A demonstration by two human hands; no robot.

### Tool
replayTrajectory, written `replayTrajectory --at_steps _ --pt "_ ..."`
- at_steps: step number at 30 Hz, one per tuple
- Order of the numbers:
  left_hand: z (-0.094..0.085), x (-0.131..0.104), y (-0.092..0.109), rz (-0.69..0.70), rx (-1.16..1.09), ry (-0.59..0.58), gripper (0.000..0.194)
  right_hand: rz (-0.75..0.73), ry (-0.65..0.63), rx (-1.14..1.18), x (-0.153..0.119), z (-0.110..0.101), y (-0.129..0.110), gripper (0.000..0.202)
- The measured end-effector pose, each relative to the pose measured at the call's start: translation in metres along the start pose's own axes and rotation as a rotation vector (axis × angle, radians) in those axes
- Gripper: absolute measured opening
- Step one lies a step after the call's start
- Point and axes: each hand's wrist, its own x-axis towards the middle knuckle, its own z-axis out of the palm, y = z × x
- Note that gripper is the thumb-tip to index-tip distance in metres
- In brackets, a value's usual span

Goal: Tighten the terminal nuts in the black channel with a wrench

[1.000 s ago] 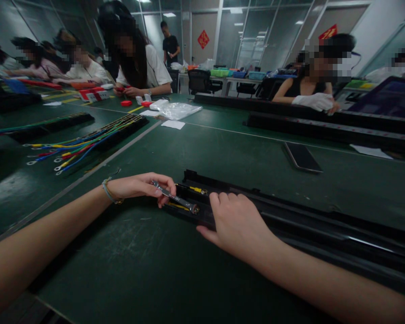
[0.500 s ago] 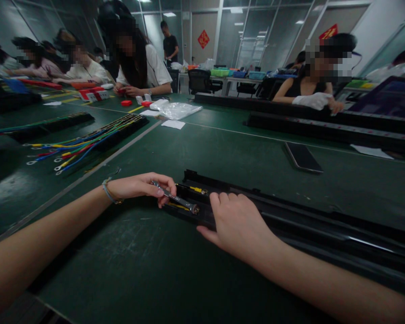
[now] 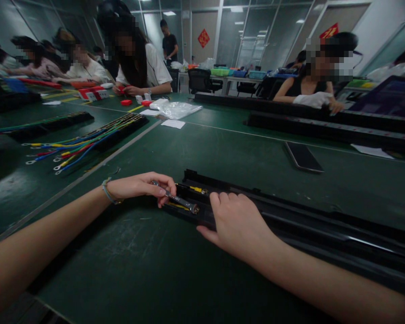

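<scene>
My left hand (image 3: pixel 153 186) is closed around the shank of a metal wrench (image 3: pixel 180 200). The wrench's far end sits on a small nut or bolt head in the end of a long black rail-like housing (image 3: pixel 276 216). My right hand (image 3: pixel 238 220) grips that housing just right of the wrench, fingers over the top and thumb on the near side. Behind the wrench, a yellow-sleeved cable terminal (image 3: pixel 196 189) lies inside the housing, and a second yellow cable shows partly under the wrench. My right palm hides part of the housing.
Cables with ring terminals (image 3: pixel 87 146) lie at the left. A phone (image 3: pixel 303 157) rests beyond the housing. Clear plastic bags (image 3: pixel 178 110), white paper (image 3: pixel 173 123) and red and white parts (image 3: pixel 92 93) sit farther back. More black housings (image 3: pixel 324 123) lie before a gloved co-worker.
Almost nothing differs. Both hands, the wrench and the housing hold nearly the same position; the wrench's shank may have shifted very slightly.
</scene>
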Motion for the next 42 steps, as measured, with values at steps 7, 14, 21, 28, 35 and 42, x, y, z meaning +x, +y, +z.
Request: replayTrajectory --at_steps 7,14,21,28,35,42 --pt "0.0009 0.0008 0.0017 -0.010 0.029 0.019 0.015 -0.001 -0.003 -0.004 -0.0011 0.0001 -0.0001 0.046" --pt "0.0018 0.0014 0.0026 -0.010 0.024 0.026 0.014 -0.002 0.012 -0.003 -0.0004 0.0013 0.0002 0.046" --pt "0.0031 0.0014 0.0043 -0.013 0.023 0.035 0.013 0.000 0.008 0.000 -0.0004 0.0013 -0.0005 0.045" --pt "0.0020 0.0005 0.0027 -0.013 0.041 0.032 0.013 0.000 -0.020 -0.001 -0.0001 -0.0012 -0.0004 0.047" --pt "0.0020 0.0005 0.0025 -0.012 0.042 0.029 0.013 0.000 0.009 0.008 -0.0010 0.0001 0.0002 0.047" --pt "0.0020 0.0009 0.0023 -0.007 0.029 0.026 0.013 -0.003 0.009 0.004 -0.0012 0.0007 0.0001 0.046"
